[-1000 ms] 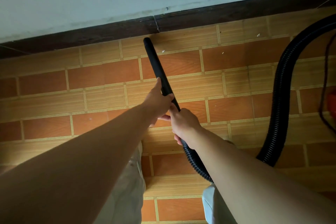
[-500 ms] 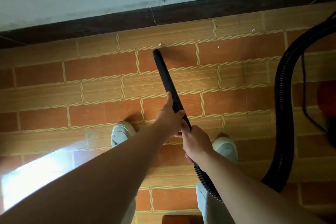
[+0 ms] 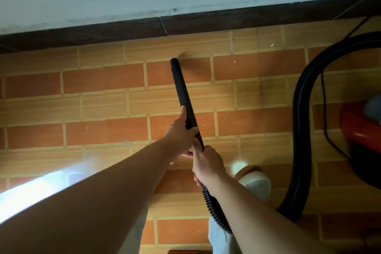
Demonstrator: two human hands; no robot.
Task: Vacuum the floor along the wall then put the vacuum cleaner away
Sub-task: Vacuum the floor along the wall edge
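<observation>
Head view | my left hand (image 3: pixel 181 132) and right hand (image 3: pixel 206 163) both grip the black tube (image 3: pixel 183 90), left higher | tip down at the floor (image 3: pixel 103 107) near the baseboard (image 3: pixel 206 21) | smooth, narrowing, ribbed hose (image 3: pixel 300 121) behind.

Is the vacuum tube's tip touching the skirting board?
Apart. Head view shows a strip of floor tile between the tube tip and the dark skirting board.

Your black vacuum tube (image 3: pixel 182 88) slants toward the tiled floor (image 3: pixel 103 109), tip near the dark skirting (image 3: pixel 226 20). Its ribbed hose (image 3: pixel 303 130) loops right, beside the red canister (image 3: pixel 358 130).
</observation>
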